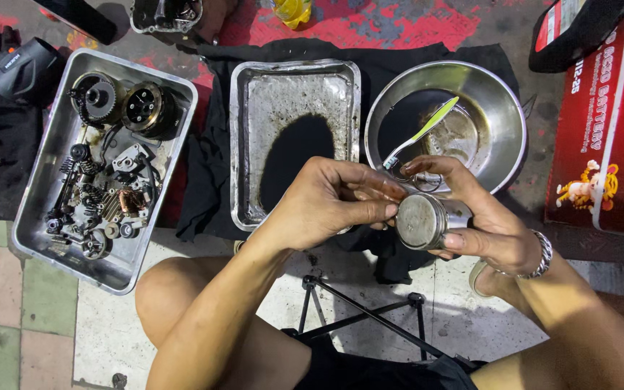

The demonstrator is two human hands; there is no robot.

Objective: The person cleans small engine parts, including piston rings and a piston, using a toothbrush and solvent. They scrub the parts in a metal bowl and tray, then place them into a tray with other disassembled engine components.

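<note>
A grey metal piston (pixel 422 220) is held between both hands over my knees, its flat crown facing the camera. My right hand (pixel 482 224) wraps its side from the right, thumb under the crown's edge. My left hand (pixel 341 196) reaches in from the left, its fingertips pinching at the piston's upper rim, where a thin metal ring (pixel 425 180) shows just above. A metal bracelet (pixel 541 256) is on my right wrist.
An empty oily steel tray (pixel 247 144) lies on a black cloth. A round steel bowl (pixel 503 108) to its right holds dark liquid and a green-white toothbrush (pixel 420 133). A tray (pixel 45 217) of engine parts sits left. A red box (pixel 608 130) stands right.
</note>
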